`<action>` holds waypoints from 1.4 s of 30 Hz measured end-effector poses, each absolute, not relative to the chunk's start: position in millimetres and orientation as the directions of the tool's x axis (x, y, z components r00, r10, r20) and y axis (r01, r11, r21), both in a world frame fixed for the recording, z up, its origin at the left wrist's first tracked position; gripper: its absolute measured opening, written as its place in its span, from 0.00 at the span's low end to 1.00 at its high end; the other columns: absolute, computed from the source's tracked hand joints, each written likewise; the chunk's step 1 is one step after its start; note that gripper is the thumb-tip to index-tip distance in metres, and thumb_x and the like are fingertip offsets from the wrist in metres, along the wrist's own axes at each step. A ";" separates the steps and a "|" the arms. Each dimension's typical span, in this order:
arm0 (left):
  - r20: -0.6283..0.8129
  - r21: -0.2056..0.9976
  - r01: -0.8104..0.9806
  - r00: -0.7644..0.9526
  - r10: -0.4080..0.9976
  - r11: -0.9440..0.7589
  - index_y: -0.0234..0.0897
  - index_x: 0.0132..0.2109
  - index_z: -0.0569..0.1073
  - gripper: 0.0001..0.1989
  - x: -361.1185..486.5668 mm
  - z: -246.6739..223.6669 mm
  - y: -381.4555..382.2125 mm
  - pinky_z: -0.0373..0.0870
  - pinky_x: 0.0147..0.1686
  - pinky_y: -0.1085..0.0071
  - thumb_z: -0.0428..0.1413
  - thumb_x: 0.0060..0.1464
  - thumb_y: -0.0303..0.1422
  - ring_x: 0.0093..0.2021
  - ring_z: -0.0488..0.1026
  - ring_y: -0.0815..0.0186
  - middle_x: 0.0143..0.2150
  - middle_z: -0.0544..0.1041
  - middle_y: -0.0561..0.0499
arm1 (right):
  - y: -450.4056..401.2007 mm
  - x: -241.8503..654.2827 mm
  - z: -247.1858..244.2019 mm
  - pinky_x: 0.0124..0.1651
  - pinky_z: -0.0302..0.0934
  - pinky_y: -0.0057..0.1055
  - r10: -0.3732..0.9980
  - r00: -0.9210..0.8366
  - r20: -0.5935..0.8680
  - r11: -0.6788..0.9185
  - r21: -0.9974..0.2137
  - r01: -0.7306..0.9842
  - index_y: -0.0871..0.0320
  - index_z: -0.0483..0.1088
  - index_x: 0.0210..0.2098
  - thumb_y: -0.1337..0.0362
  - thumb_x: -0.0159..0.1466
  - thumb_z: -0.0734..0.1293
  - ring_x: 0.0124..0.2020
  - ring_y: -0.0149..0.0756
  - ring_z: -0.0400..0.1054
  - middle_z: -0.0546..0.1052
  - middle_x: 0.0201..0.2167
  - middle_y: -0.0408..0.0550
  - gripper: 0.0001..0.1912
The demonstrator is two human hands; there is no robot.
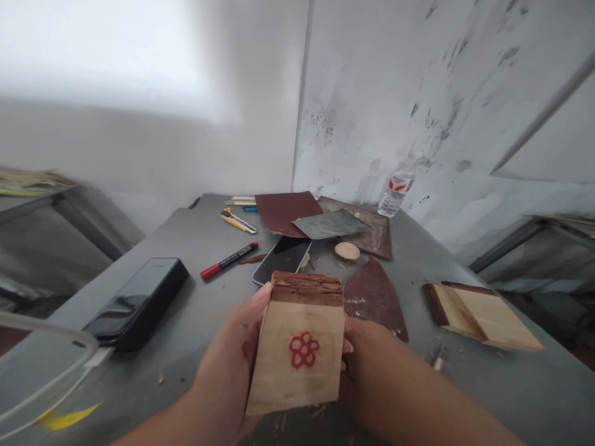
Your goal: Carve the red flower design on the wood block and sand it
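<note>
Clearly, the block (297, 356) is pale, smooth-faced wood, squarish and slightly flared at its lower end, with a band of dark, flaky bark along its top and a red flower of looped petals on its face. It is held up over the near part of the grey counter (186, 235), clasped from both sides. The left hand (239, 341) presses its left edge, thumb lying up toward the bark; the right hand (365, 337) curls round its right edge, some fingertips showing there. Both forearms slant inward from below the block, wrists drawn close to it. Just beyond the block lies a flat, glossy phone (282, 260), and beyond that a stiff, matt maroon sheet (288, 212) partly under a grey one (331, 224). Right of the block is a maroon scrap (376, 300) with a curved edge; behind that sits a round wooden disc (347, 251). Farther right of the block, bark-edged slabs (488, 314) lie flat. To its left are a slim red-and-black marker (229, 261) and a boxy, shiny-topped power bank (137, 303). A clear, ribbed bottle (395, 195) stands well behind it, to the right.
</note>
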State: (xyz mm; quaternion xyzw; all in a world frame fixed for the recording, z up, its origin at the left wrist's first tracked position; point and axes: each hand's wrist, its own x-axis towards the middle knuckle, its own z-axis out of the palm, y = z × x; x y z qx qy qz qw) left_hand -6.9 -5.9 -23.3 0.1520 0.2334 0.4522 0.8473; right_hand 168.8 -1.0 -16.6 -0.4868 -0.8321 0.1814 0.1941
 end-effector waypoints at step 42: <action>-0.250 0.612 -0.650 0.381 0.890 0.450 0.31 0.62 0.72 0.29 -8.5 1.2 1.5 0.71 0.53 0.52 0.48 0.62 0.45 0.51 0.79 0.44 0.45 0.84 0.37 | -9.3 205.4 26.4 0.47 0.73 0.27 0.778 -0.484 0.402 0.613 -0.312 0.726 0.39 0.73 0.56 0.62 0.71 0.65 0.45 0.34 0.77 0.80 0.49 0.39 0.16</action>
